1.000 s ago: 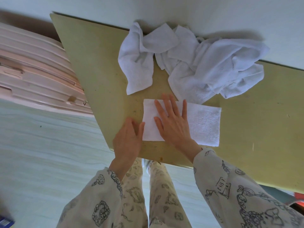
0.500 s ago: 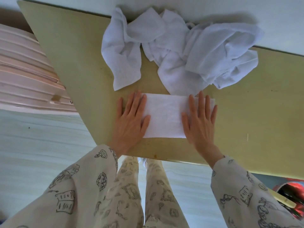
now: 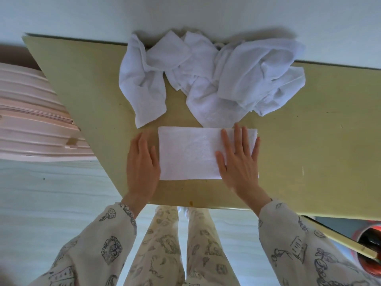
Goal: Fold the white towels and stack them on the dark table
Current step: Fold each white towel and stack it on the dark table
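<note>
A folded white towel lies flat as a rectangle near the front edge of the olive-green table. My right hand rests flat on the towel's right end, fingers straight and spread. My left hand lies flat on the table just left of the towel, its fingers along the towel's left edge. Behind the folded towel, a heap of crumpled white towels lies against the wall, with one loose towel trailing down at the heap's left.
A pink ribbed suitcase stands left of the table. A red and black object shows under the table's right front edge. A pale wall runs behind the table. Bare tabletop extends to the right.
My left hand slid off the towel's left end onto the table beside it. My right hand stays flat on the right end. The camera tilted, so the table sits lower in view.
</note>
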Available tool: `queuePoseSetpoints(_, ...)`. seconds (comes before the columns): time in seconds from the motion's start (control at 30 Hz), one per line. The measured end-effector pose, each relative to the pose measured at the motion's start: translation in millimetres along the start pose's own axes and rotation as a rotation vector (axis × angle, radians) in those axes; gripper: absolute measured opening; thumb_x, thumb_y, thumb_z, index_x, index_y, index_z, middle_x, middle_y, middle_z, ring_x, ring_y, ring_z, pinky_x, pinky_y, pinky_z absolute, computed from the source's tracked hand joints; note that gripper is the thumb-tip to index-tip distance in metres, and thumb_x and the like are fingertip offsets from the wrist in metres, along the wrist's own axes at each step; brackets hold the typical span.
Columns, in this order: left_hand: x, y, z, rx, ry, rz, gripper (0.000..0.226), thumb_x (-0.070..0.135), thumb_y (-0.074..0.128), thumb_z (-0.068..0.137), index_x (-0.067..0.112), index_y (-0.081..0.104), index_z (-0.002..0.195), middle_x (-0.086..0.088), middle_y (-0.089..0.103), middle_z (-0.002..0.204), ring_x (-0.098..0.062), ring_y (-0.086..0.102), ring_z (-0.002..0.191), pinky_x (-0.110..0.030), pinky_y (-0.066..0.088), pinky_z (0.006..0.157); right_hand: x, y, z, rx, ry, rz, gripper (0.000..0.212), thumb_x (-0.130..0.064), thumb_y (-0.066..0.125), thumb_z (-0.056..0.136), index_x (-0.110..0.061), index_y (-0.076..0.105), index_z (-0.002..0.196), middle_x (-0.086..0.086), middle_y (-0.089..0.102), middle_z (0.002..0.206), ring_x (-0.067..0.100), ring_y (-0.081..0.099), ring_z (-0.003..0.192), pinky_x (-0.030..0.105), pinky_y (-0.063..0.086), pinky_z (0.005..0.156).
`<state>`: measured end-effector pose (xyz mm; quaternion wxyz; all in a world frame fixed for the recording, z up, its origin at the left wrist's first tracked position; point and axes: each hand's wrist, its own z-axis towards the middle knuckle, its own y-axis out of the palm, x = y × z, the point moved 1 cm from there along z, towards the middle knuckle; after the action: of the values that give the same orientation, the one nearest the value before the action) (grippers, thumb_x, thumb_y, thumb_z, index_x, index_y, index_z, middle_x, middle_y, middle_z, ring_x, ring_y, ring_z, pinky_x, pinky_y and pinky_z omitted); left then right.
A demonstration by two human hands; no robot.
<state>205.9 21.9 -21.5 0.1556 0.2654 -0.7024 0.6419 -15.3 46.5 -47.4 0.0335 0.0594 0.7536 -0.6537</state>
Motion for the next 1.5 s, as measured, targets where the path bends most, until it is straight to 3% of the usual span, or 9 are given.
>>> queuePoseSetpoints(0.17,11.8,-2.0,-3.1,-0.114,-0.409,0.017,0.042,0.039,0.057,0.087,0.007,0.055,0.115,-0.012,0.046,0.117,-0.029,0.038,0.112,-0.037,0.031,0.097,-33.0,6.0,-2.5,0.018,-0.160,0.051,0.053,-0.041,0.022,0.097,-0.018,0.030,0.144,0.013,0.020,0.154,0.029,0.013,0.142,0.058,0.007,0.112)
queuePoseSetpoints(0.47,29.5,-1.4,3.9,-0.271,-0.479,0.018,0.021,0.032,0.058,0.087,0.012,0.052,0.085,-0.003,0.050,0.094,-0.024,0.051,0.087,-0.033,0.042,0.074,-33.8,18.9,-6.0,0.005,-0.156,0.060,0.055,-0.043,0.027,0.096,-0.019,0.026,0.146,0.012,0.020,0.154,0.029,0.011,0.142,0.057,0.006,0.113)
queuePoseSetpoints(0.57,30.0,-5.0,8.1,-0.327,-0.548,-0.151,0.020,0.027,0.060,0.087,0.013,0.047,0.093,0.005,0.051,0.079,-0.018,0.052,0.077,-0.029,0.042,0.063,-36.1,13.6,-1.2,0.013,-0.135,0.074,0.056,-0.044,0.026,0.096,-0.019,0.026,0.145,0.012,0.019,0.154,0.029,0.011,0.142,0.058,0.006,0.112)
queuePoseSetpoints(0.73,24.3,-13.1,19.0,-0.449,-0.728,-0.557,0.036,0.011,0.066,0.082,-0.001,0.054,0.114,-0.011,0.063,0.101,-0.025,0.061,0.088,-0.039,0.054,0.071,-33.9,15.4,6.9,0.000,-0.119,0.053,0.056,-0.045,0.024,0.096,-0.019,0.028,0.145,0.011,0.020,0.154,0.030,0.015,0.142,0.058,0.008,0.112)
queuePoseSetpoints(0.83,29.8,-16.4,18.6,-0.470,-0.687,-0.622,0.039,0.008,0.065,0.082,-0.001,0.054,0.119,-0.012,0.064,0.104,-0.028,0.062,0.097,-0.046,0.051,0.089,-33.3,17.8,7.1,-0.027,-0.104,0.031,0.058,-0.047,0.023,0.095,-0.020,0.026,0.146,0.009,0.020,0.155,0.030,0.015,0.143,0.058,0.009,0.112)
queuePoseSetpoints(1.1,70.3,-25.1,11.5,-0.346,-0.279,-0.537,0.029,0.014,0.067,0.082,0.026,0.055,0.106,-0.021,0.060,0.089,-0.032,0.060,0.083,-0.036,0.052,0.075,-25.1,-6.3,7.7,0.012,-0.086,0.448,0.049,-0.032,0.029,0.096,-0.014,0.034,0.142,0.013,0.025,0.152,0.029,0.023,0.140,0.051,0.021,0.112)
queuePoseSetpoints(1.23,112.0,-7.3,5.0,-0.358,-0.120,-0.490,0.022,0.016,0.065,0.083,0.026,0.057,0.100,0.003,0.042,0.063,-0.010,0.043,0.060,-0.013,0.039,0.056,6.9,-45.4,-6.6,0.117,0.293,0.898,0.029,-0.012,0.042,0.096,-0.013,0.059,0.120,0.000,0.060,0.123,0.010,0.057,0.110,0.023,0.047,0.090)
queuePoseSetpoints(1.33,139.9,28.5,-6.6,-0.349,-0.034,-0.409,0.020,0.015,0.065,0.083,0.016,0.059,0.102,0.007,0.041,0.056,-0.006,0.040,0.051,-0.010,0.036,0.051,36.1,-54.3,-16.5,0.012,0.628,1.190,0.021,-0.007,0.046,0.094,-0.006,0.065,0.104,0.000,0.067,0.082,0.016,0.064,0.075,0.027,0.055,0.073)
queuePoseSetpoints(1.5,156.6,78.8,-18.8,-0.449,-0.126,-0.352,0.026,0.017,0.061,0.086,0.013,0.055,0.111,0.006,0.044,0.064,-0.003,0.044,0.058,-0.001,0.037,0.056,56.6,-46.9,-23.0,-0.130,0.696,1.206,0.020,-0.009,0.048,0.092,-0.006,0.068,0.091,0.004,0.067,0.075,0.025,0.066,0.075,0.034,0.057,0.074)
